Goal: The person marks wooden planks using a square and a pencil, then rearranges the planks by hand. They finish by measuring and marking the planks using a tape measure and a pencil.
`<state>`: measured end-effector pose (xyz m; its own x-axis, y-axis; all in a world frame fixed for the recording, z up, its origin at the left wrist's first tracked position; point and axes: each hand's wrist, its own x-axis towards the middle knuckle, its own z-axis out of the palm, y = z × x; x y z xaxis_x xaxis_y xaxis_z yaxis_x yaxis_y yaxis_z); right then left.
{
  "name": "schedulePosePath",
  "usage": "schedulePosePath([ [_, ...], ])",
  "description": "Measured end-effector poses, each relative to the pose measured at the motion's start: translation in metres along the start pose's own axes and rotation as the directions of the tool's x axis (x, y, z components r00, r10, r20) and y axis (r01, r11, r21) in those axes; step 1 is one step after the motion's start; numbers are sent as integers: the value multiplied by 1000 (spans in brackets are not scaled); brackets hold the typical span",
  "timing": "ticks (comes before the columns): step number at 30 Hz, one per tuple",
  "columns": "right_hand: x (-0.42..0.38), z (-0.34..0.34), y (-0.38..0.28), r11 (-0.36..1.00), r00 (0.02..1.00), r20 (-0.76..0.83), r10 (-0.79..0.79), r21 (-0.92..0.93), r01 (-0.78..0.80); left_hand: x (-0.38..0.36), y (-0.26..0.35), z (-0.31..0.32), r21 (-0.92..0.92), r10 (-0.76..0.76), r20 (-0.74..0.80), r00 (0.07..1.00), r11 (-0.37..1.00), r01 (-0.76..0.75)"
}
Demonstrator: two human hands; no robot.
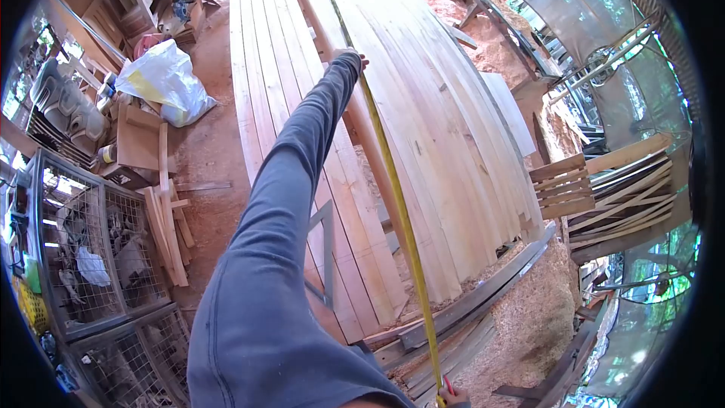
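A long yellow tape measure blade (400,211) runs lengthwise over the wooden boards (445,143), from the far end down to the bottom of the view. My left hand (350,56), at the end of an outstretched grey sleeve, is closed about the blade far up the boards; its fingertips show on the right side. At the bottom edge my right hand (455,395) grips the near part of the tape, with a thin red pencil-like thing (448,385) in its fingers. The edge of the view cuts this hand off. A grey triangular frame (326,249) lies on the left boards, partly behind my arm.
A gap separates the left row of boards (260,53) from the wider right row. Dark beams (483,287) lie across the near end, above sawdust (536,310). At left are a wire-mesh cabinet (98,234), wood offcuts (168,219) and a white sack (170,83). Slats (627,204) are stacked at right.
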<state>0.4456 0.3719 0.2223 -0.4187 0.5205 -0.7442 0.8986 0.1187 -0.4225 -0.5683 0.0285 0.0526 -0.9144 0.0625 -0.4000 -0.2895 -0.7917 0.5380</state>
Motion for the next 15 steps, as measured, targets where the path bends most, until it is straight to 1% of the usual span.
schedulePosePath([
  [1,10,6,-19,996,998,-34,-55,-71,52,10,-8,9,109,9,-86,996,994,1],
  [3,70,17,-44,931,973,-130,-188,-339,135,-1,-18,7,25,-84,-50,995,996,85],
  [4,99,28,-67,935,959,-155,-236,-305,181,-7,-23,6,-15,-130,-32,991,992,129],
  [5,132,40,-88,935,942,-181,-281,-274,226,-19,-29,8,-36,-133,-75,988,991,131],
  [6,179,45,-99,911,934,-133,-332,-303,281,-10,-41,11,31,-65,-95,993,997,68],
  [7,163,66,-171,866,909,-169,-380,-411,286,10,-58,1,95,5,-112,994,995,6],
  [8,197,73,-191,758,885,-149,-442,-589,279,52,-86,-48,-232,109,293,950,972,-40],
  [9,225,88,-212,802,893,-151,-424,-521,292,43,-78,-42,-187,-122,195,973,969,159],
  [10,244,101,-237,840,900,-151,-408,-449,305,19,-70,-36,-74,-184,139,973,978,195],
  [12,252,123,-301,868,948,-141,-286,-457,194,-25,-61,-41,160,-177,123,976,975,157],
  [14,282,132,-324,684,887,32,-460,-624,378,-52,-57,-44,362,-146,128,981,928,91],
  [15,296,134,-334,626,874,80,-479,-667,404,-62,-57,-45,452,-127,135,983,890,53],
])
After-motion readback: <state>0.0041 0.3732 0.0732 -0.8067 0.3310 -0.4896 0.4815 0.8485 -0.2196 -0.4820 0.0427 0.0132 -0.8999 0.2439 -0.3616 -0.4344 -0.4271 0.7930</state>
